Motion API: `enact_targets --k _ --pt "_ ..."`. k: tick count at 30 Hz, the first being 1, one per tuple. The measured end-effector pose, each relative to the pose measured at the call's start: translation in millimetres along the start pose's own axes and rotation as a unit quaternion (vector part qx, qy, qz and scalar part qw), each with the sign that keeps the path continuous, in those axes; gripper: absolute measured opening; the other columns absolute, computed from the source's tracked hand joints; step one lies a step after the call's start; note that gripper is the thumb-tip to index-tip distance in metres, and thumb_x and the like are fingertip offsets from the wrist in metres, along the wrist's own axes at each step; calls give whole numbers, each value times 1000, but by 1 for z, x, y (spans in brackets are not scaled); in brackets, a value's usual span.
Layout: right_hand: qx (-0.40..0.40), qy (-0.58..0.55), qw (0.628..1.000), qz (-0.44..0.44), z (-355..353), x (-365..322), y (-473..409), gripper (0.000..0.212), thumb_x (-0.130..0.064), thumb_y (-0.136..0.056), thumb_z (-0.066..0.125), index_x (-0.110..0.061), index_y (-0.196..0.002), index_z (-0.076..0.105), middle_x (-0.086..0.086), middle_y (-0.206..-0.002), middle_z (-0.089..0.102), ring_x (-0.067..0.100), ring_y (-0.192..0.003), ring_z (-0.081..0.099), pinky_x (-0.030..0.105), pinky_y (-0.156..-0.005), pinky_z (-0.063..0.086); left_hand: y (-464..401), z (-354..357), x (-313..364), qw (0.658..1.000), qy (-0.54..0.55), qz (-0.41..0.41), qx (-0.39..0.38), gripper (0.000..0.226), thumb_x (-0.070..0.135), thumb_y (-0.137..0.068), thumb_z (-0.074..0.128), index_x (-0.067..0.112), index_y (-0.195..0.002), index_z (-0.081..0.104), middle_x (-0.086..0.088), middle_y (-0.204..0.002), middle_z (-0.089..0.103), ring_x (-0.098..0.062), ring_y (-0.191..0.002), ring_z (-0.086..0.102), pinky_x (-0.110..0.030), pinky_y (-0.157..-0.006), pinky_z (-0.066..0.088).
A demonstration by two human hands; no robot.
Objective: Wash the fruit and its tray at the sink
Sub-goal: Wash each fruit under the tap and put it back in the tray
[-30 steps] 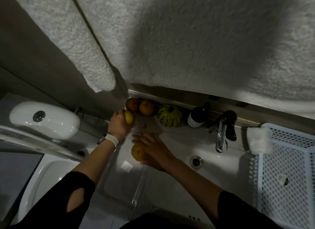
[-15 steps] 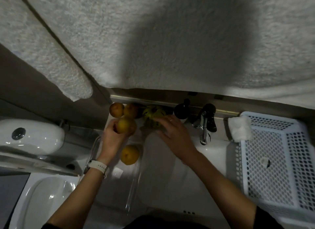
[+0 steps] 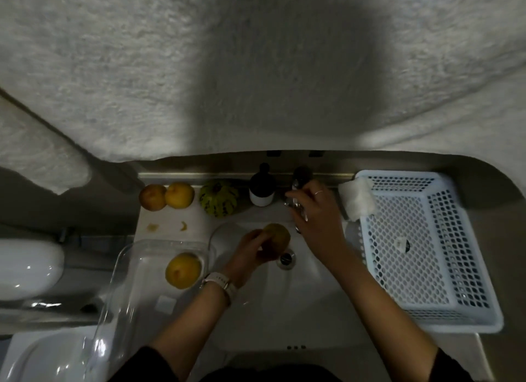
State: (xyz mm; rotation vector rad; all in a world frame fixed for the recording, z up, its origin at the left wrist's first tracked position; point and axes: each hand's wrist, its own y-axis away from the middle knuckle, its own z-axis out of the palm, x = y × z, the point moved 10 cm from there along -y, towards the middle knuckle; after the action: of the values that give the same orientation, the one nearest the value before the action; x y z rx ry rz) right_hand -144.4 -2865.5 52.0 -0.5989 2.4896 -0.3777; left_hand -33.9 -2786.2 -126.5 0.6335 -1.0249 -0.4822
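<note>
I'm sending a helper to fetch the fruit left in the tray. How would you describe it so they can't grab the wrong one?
Start at the white sink and look just left of its basin to the clear glass tray. The yellow round fruit lies alone in its far right corner; unlike the two on the back ledge, it sits inside glass.
</note>
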Motion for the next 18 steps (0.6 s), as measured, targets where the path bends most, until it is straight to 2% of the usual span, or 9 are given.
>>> enact_targets --k 2,4,6,8,10,12,13,15,18 --pt "-9 9 1000 18 -4 11 3 20 -7 -83 69 -8 -103 67 12 -99 55 25 -90 53 35 -75 49 -4 14 -8 999 20 -32 -17 34 18 -99 50 3 -129 53 -19 -121 57 -38 -107 63 -44 -90 55" --pt "-23 8 1000 15 -6 15 7 19 -8 -84 69 -8 -102 66 11 -103 55 23 -94 53 31 -78 49 -8 24 -16 997 26 -52 -50 36 16 -98 52 7 -133 50 -20 -129 53 -35 -111 62 -44 -94 53" --pt "-43 4 999 7 -7 17 10 16 -9 -85 68 -7 -101 66 12 -107 58 22 -97 55 29 -81 51 -8 34 -20 995 -38 -58 -72 36 9 -94 59 10 -129 52 -17 -125 55 -26 -105 65 -35 -91 53" --pt "-36 1 999 1 -14 17 9 15 -9 -81 73 -6 -94 68 13 -104 60 20 -94 57 25 -79 51 -10 37 -29 992 -61 -101 -52 42 16 -85 71 10 -122 53 -11 -118 61 -23 -104 63 -31 -92 52" --pt "-27 7 999 -22 -20 11 6 13 -7 -76 77 -5 -85 68 14 -98 62 16 -91 54 23 -74 51 -12 42 -32 990 -49 -107 -73 49 32 -81 71 10 -121 54 -8 -115 63 -22 -101 63 -28 -85 51" --pt "-26 1 999 -36 -24 6 2 11 -5 -74 78 -3 -80 68 15 -94 63 15 -88 54 22 -72 50 -9 60 -26 988 -63 -91 -110 48 43 -93 48 9 -127 51 -15 -123 56 -29 -99 61 -33 -78 44" --pt "-29 -5 999 -32 -24 6 0 11 -4 -74 77 -3 -79 68 16 -93 63 15 -87 55 22 -72 50 -11 63 -27 988 -30 -101 -109 48 44 -97 38 10 -128 50 -17 -126 52 -31 -99 61 -34 -75 42" --pt "-41 -4 999 -26 -24 6 -1 10 -5 -74 77 -2 -79 69 16 -93 64 13 -88 55 19 -74 49 -16 72 -31 981 46 -130 -135 42 40 -98 44 12 -130 50 -16 -129 49 -32 -100 61 -32 -71 43" --pt "-77 28 997 -18 -18 10 0 9 -11 -81 72 -2 -83 70 15 -98 66 18 -89 62 16 -76 43 -19 85 -33 974 76 -132 -166 35 34 -97 54 16 -127 52 -13 -126 52 -29 -99 65 -30 -68 47"
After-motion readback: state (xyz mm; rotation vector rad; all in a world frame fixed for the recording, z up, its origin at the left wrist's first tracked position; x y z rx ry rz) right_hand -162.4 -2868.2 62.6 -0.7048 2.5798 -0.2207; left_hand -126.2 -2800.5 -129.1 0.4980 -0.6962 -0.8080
